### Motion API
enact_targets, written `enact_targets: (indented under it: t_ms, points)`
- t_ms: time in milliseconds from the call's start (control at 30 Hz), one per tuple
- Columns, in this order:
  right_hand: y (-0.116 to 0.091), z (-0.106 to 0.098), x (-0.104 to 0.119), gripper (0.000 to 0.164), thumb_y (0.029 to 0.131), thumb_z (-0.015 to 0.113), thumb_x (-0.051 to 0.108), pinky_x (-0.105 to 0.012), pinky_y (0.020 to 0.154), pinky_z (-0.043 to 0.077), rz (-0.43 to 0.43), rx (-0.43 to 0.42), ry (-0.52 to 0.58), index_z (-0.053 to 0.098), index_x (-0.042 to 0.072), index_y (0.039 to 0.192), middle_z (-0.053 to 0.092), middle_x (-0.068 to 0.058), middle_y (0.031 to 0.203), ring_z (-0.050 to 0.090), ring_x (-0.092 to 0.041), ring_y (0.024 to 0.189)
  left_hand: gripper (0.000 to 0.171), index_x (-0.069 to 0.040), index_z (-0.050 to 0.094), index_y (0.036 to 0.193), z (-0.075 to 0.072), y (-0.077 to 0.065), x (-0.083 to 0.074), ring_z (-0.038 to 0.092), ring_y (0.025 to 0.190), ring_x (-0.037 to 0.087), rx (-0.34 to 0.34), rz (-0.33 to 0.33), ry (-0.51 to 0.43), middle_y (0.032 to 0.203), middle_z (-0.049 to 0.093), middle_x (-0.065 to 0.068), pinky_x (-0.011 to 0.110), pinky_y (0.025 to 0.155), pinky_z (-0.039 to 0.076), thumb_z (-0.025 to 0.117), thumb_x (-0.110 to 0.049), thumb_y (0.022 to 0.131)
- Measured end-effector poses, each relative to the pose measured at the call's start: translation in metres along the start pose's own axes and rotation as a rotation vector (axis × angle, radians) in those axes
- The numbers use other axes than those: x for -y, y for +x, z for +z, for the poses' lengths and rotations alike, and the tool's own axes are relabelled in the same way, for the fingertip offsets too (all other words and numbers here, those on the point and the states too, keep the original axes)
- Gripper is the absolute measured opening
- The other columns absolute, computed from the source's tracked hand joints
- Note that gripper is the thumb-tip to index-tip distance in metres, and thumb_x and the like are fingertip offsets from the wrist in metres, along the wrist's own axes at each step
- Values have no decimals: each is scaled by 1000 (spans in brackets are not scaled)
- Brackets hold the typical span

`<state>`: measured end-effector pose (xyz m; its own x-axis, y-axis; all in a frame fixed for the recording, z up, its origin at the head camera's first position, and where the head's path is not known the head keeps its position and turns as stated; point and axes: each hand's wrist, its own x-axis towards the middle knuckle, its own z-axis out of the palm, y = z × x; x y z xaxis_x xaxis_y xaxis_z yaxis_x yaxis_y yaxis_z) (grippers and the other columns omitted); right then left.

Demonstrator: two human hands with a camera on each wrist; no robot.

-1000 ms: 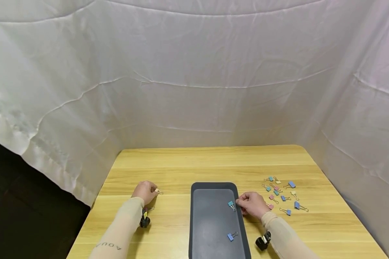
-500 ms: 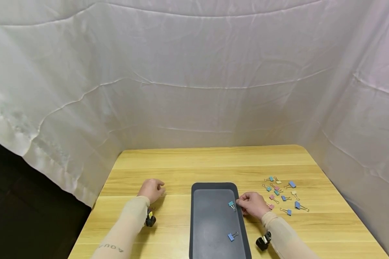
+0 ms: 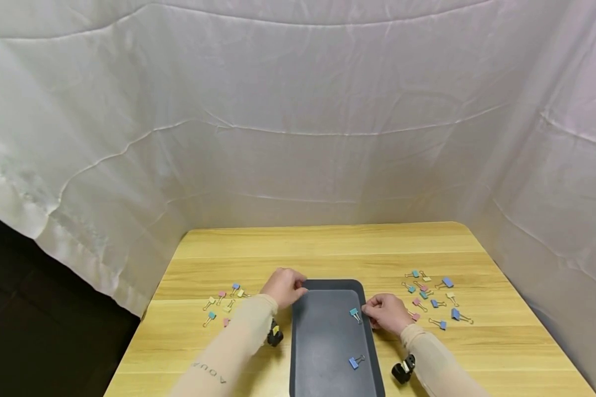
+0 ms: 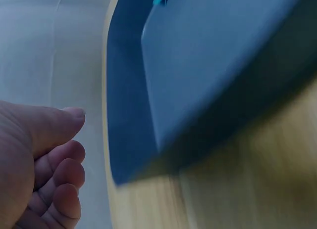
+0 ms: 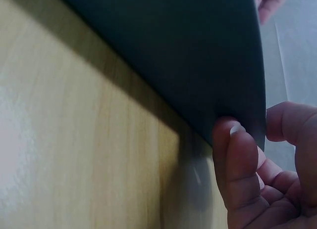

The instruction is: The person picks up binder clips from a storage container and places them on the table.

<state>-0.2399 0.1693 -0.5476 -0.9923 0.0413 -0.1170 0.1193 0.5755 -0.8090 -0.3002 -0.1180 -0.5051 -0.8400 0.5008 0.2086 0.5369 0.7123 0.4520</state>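
A dark grey tray (image 3: 320,339) lies on the table with a teal binder clip (image 3: 355,315) and a blue binder clip (image 3: 356,362) inside. My right hand (image 3: 386,313) pinches the tray's right rim; in the right wrist view the thumb and the fingertips (image 5: 241,155) sit on either side of the wall. Over by the tray's far left corner is my left hand (image 3: 284,286), its fingers loosely curled. The left wrist view shows nothing between the left thumb (image 4: 57,124) and fingers, and a gap between them and the tray.
Several coloured binder clips, one of them yellow (image 3: 241,293), lie left of the tray, partly behind the left forearm. A second scattered group, with a large blue clip (image 3: 446,282), lies to the right. Pale curtains (image 3: 298,138) surround the wooden table (image 3: 278,253).
My left hand has let go of a yellow binder clip among the left group and moved right to the tray's far left corner. My right hand stays on the tray's rim.
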Motion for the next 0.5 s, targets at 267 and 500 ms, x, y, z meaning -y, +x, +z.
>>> enact_targets:
  t_ms: [267,500]
  points:
    - [1,0,-1,14,79,69,17,-28,48,50,-22,3,14,62,5,77,61,-2,61,57,-15,51,23,-10,71,100,32,14,-31,54,65,1,87,58,24,72,60,-9,19,62,46,72,-20,79]
    - [1,0,-1,14,79,69,17,-29,47,49,-28,5,17,63,5,76,60,-2,59,57,-15,51,21,-13,71,98,61,25,-45,48,59,0,168,75,41,63,51,-14,18,59,43,71,-22,79]
